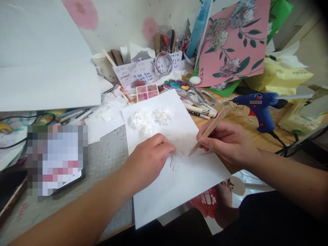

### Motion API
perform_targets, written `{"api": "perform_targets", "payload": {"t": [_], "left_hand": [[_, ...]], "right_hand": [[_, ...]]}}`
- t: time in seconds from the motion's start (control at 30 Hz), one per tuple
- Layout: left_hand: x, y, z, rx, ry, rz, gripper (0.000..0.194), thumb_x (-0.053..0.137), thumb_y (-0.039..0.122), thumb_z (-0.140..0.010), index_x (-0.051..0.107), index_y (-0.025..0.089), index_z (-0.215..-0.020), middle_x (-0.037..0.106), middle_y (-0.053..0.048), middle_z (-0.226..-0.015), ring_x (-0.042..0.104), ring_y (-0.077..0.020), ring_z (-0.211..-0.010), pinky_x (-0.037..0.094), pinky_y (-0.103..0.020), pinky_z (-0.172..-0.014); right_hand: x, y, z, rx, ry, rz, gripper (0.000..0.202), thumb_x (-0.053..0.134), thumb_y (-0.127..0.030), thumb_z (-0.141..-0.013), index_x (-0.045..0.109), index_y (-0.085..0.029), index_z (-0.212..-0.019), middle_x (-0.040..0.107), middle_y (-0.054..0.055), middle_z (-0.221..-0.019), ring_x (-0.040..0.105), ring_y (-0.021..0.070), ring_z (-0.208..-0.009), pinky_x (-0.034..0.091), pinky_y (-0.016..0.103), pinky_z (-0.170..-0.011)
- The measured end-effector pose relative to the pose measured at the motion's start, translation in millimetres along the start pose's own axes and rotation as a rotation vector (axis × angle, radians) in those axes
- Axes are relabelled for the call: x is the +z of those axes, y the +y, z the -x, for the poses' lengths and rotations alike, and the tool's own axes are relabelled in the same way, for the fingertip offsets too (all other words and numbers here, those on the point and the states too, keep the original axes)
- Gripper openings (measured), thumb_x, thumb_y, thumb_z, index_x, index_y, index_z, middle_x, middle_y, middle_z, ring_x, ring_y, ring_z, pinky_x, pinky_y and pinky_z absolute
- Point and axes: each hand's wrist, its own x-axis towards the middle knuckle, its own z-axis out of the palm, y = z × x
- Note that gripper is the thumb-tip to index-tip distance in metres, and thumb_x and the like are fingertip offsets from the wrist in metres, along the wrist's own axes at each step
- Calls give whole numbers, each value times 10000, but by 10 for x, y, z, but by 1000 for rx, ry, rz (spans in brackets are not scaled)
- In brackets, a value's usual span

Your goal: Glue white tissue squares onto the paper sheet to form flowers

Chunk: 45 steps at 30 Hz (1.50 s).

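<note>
A white sheet of paper lies at a slant in front of me. In my right hand is a flat wooden craft stick, its lower end pointing down close to the paper. My left hand is over the middle of the sheet, thumb and fingers pressed together; whatever they may hold is hidden. Just below those fingertips sits a clear, shiny blob of glue. Clusters of ruffled white bits form a left mound and a right mound on the upper part of the sheet, the left one partly behind my left hand.
A blue hot glue gun stands at the right with its cord trailing. Scissors and markers lie behind the sheet. A pink flower picture leans at the back. A blurred-out device rests on the grey cutting mat.
</note>
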Motion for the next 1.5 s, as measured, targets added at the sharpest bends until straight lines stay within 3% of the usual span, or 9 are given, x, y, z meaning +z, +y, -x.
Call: {"api": "perform_targets", "payload": {"t": [0.13,0.37,0.5,0.63,0.73,1.0,1.1,1.27,1.5], "left_hand": [[-23,-4,2,-5,2,56,255,440,94,-846,655,220,-901,587,-24,-909,572,-150,-804,475,-282,-691],[-38,32,-32,-167,-20,229,128,589,329,-826,663,225,-822,589,-13,-872,574,-148,-740,482,-273,-651],[-33,27,-60,-241,14,271,95,595,242,-807,652,218,-736,581,10,-781,552,-126,-675,442,-242,-589],[-57,28,-70,-261,-5,285,130,570,218,-827,655,210,-730,589,12,-781,558,-120,-680,432,-238,-599],[-60,25,-61,-237,4,284,111,584,210,-833,670,217,-764,604,20,-809,572,-114,-713,435,-235,-636],[-30,18,-29,-150,35,201,85,620,166,-827,679,212,-787,630,41,-757,581,-89,-685,428,-207,-618],[-56,9,-32,-92,109,145,85,614,150,-832,673,195,-791,626,34,-732,571,-85,-662,424,-201,-599],[-93,-3,-12,147,282,-49,140,559,92,-844,680,159,-827,655,-22,-794,581,-132,-754,441,-245,-660],[-56,2,22,158,184,-82,144,528,124,-876,641,173,-801,652,1,-744,565,-130,-714,427,-243,-640]], "right_hand": [[70,4,7,18,0,-9,58,625,-208,-794,618,-213,-737,594,-6,-671,552,129,-582,456,266,-533],[187,-73,-57,-21,-1,-27,32,619,-208,-803,627,-199,-774,595,-1,-716,579,136,-633,478,279,-581],[186,-74,-77,-7,17,-70,32,637,-203,-789,628,-190,-760,598,-4,-688,581,138,-620,480,286,-578],[171,-22,-127,-7,109,-284,52,632,-188,-793,614,-206,-748,602,-27,-652,576,122,-585,486,273,-563],[190,15,-180,48,161,-296,49,619,-217,-809,606,-210,-761,605,-30,-659,573,120,-591,489,271,-566],[294,3,-271,170,123,-198,62,616,-203,-780,597,-175,-728,569,-31,-618,525,100,-509,431,239,-475],[286,19,-299,140,149,-223,66,602,-223,-797,587,-187,-744,566,-35,-641,538,104,-538,460,246,-504],[256,53,-323,76,207,-256,72,592,-255,-823,580,-207,-770,563,-35,-673,542,106,-584,494,253,-549],[275,11,-290,158,143,-183,70,591,-185,-784,583,-186,-714,552,-40,-604,532,96,-514,432,229,-489]]}}
